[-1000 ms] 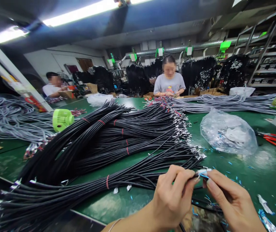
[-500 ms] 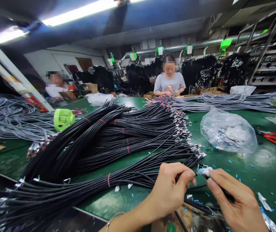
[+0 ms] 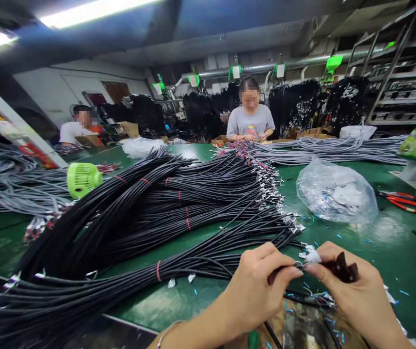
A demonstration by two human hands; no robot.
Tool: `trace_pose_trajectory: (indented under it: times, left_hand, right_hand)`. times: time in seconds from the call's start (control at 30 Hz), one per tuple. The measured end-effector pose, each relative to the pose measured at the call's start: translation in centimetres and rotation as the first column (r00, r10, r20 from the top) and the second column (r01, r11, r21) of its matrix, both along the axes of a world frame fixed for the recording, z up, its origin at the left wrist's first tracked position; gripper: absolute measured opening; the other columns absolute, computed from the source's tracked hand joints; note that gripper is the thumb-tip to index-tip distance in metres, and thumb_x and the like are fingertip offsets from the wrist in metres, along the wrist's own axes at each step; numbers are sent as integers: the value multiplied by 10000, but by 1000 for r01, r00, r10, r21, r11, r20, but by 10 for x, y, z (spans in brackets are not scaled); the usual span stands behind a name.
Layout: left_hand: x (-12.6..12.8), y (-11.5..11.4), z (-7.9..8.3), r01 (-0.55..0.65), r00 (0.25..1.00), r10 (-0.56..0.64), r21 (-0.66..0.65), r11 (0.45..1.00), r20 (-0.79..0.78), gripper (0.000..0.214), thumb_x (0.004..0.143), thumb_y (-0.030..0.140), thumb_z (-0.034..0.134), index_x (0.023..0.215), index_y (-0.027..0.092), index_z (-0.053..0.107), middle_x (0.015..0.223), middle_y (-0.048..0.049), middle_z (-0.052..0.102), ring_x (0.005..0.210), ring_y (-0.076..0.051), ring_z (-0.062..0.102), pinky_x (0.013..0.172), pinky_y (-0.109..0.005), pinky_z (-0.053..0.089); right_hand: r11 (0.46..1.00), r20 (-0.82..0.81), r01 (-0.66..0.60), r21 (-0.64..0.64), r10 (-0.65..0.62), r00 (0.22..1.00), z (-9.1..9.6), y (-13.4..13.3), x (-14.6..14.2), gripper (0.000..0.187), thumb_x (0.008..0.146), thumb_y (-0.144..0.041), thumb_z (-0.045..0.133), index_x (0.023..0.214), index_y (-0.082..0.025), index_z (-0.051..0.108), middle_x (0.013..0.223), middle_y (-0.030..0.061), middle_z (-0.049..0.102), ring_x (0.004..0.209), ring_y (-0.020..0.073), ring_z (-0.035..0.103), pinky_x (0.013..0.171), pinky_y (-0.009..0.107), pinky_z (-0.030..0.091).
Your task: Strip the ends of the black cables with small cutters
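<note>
My left hand (image 3: 257,286) pinches the end of a thin black cable (image 3: 291,266) near the table's front edge. My right hand (image 3: 353,291) meets it from the right, its fingers closed on the cable's silvery tip (image 3: 312,256) and on a small dark piece (image 3: 342,269) that I cannot make out. Both hands sit just in front of the ends of a big pile of black cable bundles (image 3: 150,218) tied with red bands, which spreads leftward over the green table (image 3: 393,252).
A clear plastic bag (image 3: 335,191) of small parts lies behind my right hand. Red-handled scissors (image 3: 404,201) sit at far right, a green fan (image 3: 80,179) at left. Grey cables (image 3: 339,150) cross the back. Two people work across the table. Blue and white scraps litter the tabletop.
The view has dipped and shifted slightly. My hands stay together on the cable end; a small dark piece now shows in my right fingers.
</note>
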State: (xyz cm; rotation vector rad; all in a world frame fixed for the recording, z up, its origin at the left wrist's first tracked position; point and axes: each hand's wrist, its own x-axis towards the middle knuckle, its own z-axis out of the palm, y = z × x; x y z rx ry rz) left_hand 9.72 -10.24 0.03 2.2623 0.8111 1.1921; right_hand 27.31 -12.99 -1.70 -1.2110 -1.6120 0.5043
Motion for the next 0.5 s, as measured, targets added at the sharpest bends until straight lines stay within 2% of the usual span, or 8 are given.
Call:
trace_pose_trajectory:
  times: [0.07,0.2,0.27,0.33,0.4,0.43,0.5]
  left_hand:
    - [2,0,-4,-32,998,31,21,999,54,121,806,136,616,777,64,710,630,-67,605,543,-122,516,513,-226,369]
    - [5,-2,-9,-109,990,100,84,990,100,104,795,97,612,756,58,700,605,-66,607,534,-126,518,506,-228,366]
    - [5,0,-8,-93,990,83,88,992,115,89,789,83,619,759,59,700,628,-72,625,564,-132,538,533,-226,384]
    - [3,3,-4,-35,991,34,4,999,133,69,772,55,635,755,71,700,669,-71,647,608,-134,565,578,-218,410]
    - [2,7,1,40,990,-22,-127,991,138,72,738,25,661,741,89,694,702,-56,652,649,-131,576,613,-208,420]
    - [1,9,3,64,991,-40,-180,982,131,76,725,22,675,732,96,689,707,-45,643,654,-127,569,612,-204,417]
    - [2,9,4,55,994,-32,-234,971,101,58,725,48,686,730,105,676,706,-29,612,651,-122,544,590,-201,398]
  right_hand:
    - [1000,-27,11,-10,-12,1000,-2,1,0,208,839,-281,619,664,-206,537,621,-26,480,569,134,468,500,243,354]
    - [996,21,-5,93,3,1000,-1,-2,-2,109,847,-208,601,746,-208,562,697,-16,513,609,130,491,543,233,378]
    - [998,8,-44,49,43,999,1,-2,-3,116,863,-234,572,751,-210,552,704,-16,499,616,130,481,545,227,382]
    - [987,-91,-143,-68,136,986,2,-2,-3,146,878,-306,536,767,-211,535,710,-15,485,634,139,479,549,227,395]
    - [953,-177,-264,-148,237,955,3,0,-3,166,887,-354,499,801,-213,522,732,-11,486,669,152,485,571,236,412]
    - [942,-174,-297,-158,269,947,3,0,-3,165,893,-349,485,803,-213,512,736,-11,482,671,152,478,577,240,410]
    - [962,-62,-248,-115,242,968,2,2,-3,145,906,-284,465,781,-213,483,723,-17,457,649,144,442,569,238,378]
